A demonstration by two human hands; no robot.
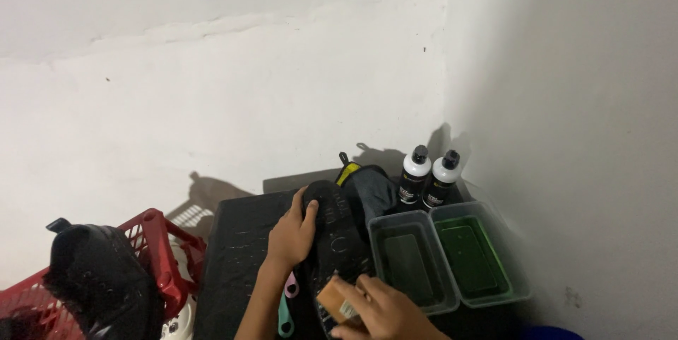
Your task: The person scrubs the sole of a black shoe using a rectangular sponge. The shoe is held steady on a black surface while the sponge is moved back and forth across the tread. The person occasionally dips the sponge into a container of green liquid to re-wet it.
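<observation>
A black shoe (pixel 337 230) lies sole-up on a dark mat (pixel 236 255) in the lower middle of the head view. My left hand (pixel 292 234) presses down on its far end and holds it steady. Close to the frame's lower edge, my right hand (pixel 378 309) grips a wooden-backed brush (pixel 337 302) against the near part of the sole. Pink and teal brush handles (pixel 287 305) lie on the mat just below my left wrist.
Two clear plastic tubs (pixel 408 259) (pixel 480 249) of greenish liquid sit right of the shoe, with two black-and-white bottles (pixel 413 174) (pixel 443 176) and a grey cloth (pixel 374 192) behind them. A red basket (pixel 159 241) holding a black shoe (pixel 99 276) stands at left. White walls meet in a corner.
</observation>
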